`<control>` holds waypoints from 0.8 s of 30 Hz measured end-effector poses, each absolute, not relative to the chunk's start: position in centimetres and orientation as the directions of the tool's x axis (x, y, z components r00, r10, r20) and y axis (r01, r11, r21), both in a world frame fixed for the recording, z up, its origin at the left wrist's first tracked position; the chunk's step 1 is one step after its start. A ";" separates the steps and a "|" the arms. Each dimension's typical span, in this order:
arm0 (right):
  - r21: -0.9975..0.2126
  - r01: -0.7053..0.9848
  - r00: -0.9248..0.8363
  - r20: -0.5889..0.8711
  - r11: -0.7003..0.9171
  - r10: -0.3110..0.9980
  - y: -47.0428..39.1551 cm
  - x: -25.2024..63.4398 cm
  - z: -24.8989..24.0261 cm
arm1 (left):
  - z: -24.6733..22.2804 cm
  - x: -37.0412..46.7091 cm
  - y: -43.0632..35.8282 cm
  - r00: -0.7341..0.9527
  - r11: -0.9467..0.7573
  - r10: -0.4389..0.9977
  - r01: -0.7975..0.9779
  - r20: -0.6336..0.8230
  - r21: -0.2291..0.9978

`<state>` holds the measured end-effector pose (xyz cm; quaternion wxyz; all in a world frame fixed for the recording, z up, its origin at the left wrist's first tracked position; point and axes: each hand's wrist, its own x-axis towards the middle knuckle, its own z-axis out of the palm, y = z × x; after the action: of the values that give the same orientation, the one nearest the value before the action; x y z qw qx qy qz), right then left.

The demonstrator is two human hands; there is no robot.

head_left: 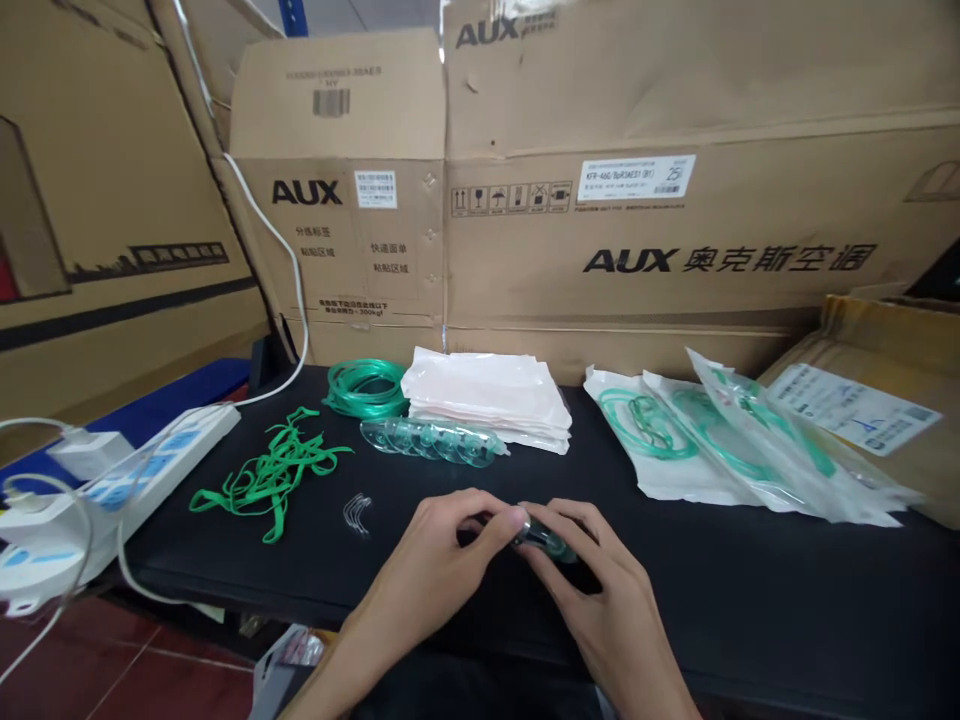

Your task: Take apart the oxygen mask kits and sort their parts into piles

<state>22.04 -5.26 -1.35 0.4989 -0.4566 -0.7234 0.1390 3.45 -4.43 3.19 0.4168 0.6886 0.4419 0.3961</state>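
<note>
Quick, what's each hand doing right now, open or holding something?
Left hand: closed, holding the clear green piece.
Right hand: closed, gripping the same piece.

Glossy translucent plastic piece [556,545], glossy tubing [366,407], matt cardboard boxes [517,285], smooth matt tabletop [757,610].

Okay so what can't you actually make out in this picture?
Head view: much of the greenish clear piece, covered by the left hand and right hand.
Head view: finest print on the white KFR label, too small.
Head view: rest of the cardboard box at far right, cut off by the edge.
</note>
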 end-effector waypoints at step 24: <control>-0.930 0.288 -0.106 0.206 0.229 0.973 -3.9 21.4 0.5 | 2.6 1.4 -3.0 0.359 -0.098 0.932 0.107 0.054 0.989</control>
<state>21.42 -3.86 0.54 0.4524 -0.4923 -0.6400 0.3786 1.40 -3.03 2.59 0.5304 0.6309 0.4117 0.3887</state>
